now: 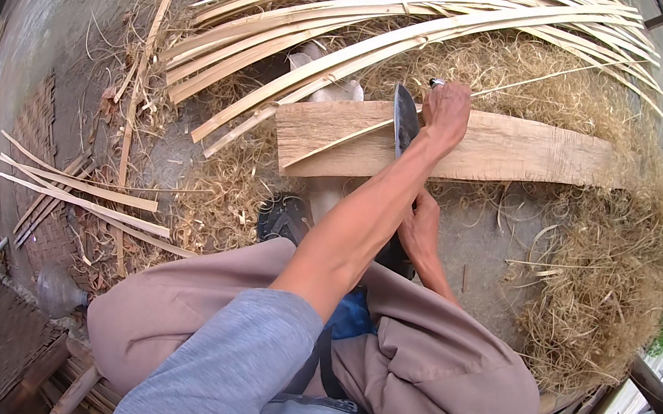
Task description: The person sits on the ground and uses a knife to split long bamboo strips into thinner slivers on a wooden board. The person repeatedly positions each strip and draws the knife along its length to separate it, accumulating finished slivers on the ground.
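Note:
A long wooden board (527, 153) lies crosswise in front of me. One thin pale strip (333, 147) runs slantwise across it, passes behind the knife blade and comes out beyond my left hand (446, 110). That hand is closed round the strip above the board, with a small dark and light thing at its fingers. The dark knife blade (406, 118) stands with its tip pointing away from me, against the strip. My left forearm crosses over the lower part of the knife. Beneath that forearm, my right hand (420, 225) is closed at the knife's near end; the handle is mostly hidden.
Long split strips (380, 34) lie in a fanned pile beyond the board. Curly shavings (599, 299) heap up at the right and far side. Shorter strips (102, 202) rest at the left, near a clear plastic bottle (59, 292). A dark sandal (283, 218) shows below the board.

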